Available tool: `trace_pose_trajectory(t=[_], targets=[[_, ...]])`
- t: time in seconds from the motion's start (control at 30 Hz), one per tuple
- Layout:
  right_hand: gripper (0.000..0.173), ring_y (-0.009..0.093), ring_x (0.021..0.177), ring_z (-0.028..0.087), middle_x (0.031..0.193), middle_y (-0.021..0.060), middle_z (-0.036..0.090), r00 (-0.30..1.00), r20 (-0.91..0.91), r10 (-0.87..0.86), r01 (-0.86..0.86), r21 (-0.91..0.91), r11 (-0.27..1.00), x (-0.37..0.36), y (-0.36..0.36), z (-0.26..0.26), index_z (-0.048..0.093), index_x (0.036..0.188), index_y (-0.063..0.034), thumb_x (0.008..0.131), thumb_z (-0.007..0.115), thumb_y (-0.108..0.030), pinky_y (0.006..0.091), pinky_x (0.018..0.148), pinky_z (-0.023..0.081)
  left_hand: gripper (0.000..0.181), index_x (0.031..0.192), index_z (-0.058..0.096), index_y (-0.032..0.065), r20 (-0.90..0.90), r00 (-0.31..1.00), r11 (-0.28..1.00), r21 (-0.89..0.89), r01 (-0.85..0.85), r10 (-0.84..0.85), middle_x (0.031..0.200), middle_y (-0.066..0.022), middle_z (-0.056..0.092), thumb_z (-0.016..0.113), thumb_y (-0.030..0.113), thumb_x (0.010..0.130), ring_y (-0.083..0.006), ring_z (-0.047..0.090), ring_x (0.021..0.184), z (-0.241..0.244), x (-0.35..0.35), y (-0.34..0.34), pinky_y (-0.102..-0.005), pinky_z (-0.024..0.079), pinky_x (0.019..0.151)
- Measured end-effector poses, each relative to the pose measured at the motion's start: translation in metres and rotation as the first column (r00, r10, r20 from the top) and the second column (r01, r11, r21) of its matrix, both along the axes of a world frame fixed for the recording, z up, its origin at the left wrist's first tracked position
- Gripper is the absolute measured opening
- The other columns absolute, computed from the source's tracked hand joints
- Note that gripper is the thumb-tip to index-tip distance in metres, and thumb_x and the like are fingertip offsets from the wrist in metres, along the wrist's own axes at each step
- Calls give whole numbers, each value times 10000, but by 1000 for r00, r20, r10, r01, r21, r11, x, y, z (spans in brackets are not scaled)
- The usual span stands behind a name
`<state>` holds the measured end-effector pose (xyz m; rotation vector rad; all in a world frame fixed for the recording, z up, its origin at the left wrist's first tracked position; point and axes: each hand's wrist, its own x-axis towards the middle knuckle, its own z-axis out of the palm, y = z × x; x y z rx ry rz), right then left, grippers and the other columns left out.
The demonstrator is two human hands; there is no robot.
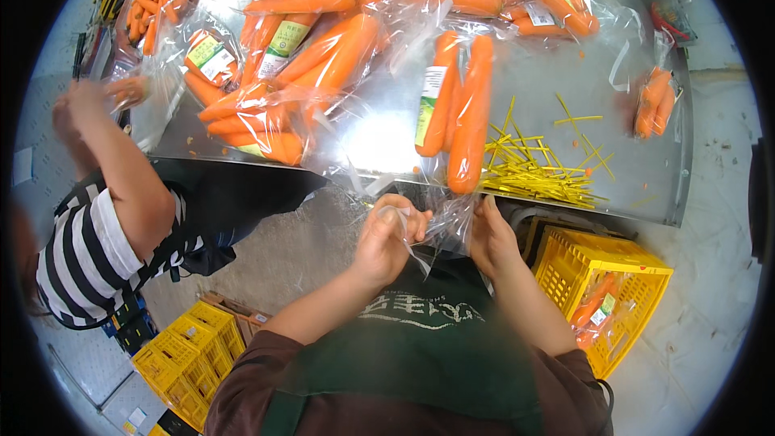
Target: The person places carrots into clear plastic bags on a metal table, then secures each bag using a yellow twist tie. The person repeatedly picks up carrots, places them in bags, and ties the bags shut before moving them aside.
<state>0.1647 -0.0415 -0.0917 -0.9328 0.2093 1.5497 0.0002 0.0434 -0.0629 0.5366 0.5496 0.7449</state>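
Observation:
A clear plastic bag of carrots lies at the metal table's front edge, its loose open end hanging toward me. Several large carrots and a green-and-white label show through the film. My left hand has curled fingers on the bag's gathered end, and a thin strip of clear plastic trails from it. On the other side of that end, my right hand grips the film, its fingertips partly hidden below the carrots. Beside the bag lies a loose pile of yellow twist ties.
More bagged carrots crowd the metal table. A small carrot bag sits near its right edge. A yellow crate holding bagged carrots stands below right; yellow crates stand lower left. A co-worker in a striped sleeve handles carrots at left.

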Motion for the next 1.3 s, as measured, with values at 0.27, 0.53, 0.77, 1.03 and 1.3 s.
trace_pose_trajectory(t=[0.27,0.53,0.77,1.03,1.3], targets=[[317,158,1032,558,1126,78,604,920,377,107,-184,175,967,-34,28,8,513,1229,3,927,541,-87,300,902,445,335,1048,601,-50,-533,823,979,-65,192,-197,1044,-134,627,553,262,936,-205,577,1002,5,-12,8,-322,439,904],[512,423,948,520,1037,257,539,-214,977,14,-482,-118,868,-45,5,36,422,1241,88,820,592,-150,477,821,425,305,1164,539,-13,-806,576,817,422,392,139,954,-157,662,555,200,946,-197,642,882,17,32,-6,-323,492,773],[190,255,815,639,929,127,674,-158,986,-51,-376,-13,926,33,9,75,655,988,-20,806,678,-68,319,722,503,301,1095,500,-9,-738,372,386,633,671,564,802,-210,621,610,168,878,-414,610,697,36,31,39,-481,485,589],[209,306,903,606,946,150,642,-521,832,194,-277,-379,883,128,28,27,611,1032,-24,824,628,-41,396,825,467,514,1250,406,-15,-708,566,468,705,532,423,1047,-194,609,683,47,821,-284,611,959,11,28,9,-381,485,840],[109,234,867,612,908,128,646,-489,851,192,-32,-237,971,140,6,48,637,965,3,881,605,-59,323,827,469,236,1151,533,57,-317,948,999,-24,30,-36,1052,-98,640,591,130,934,-167,623,955,-13,23,0,-325,511,833]])
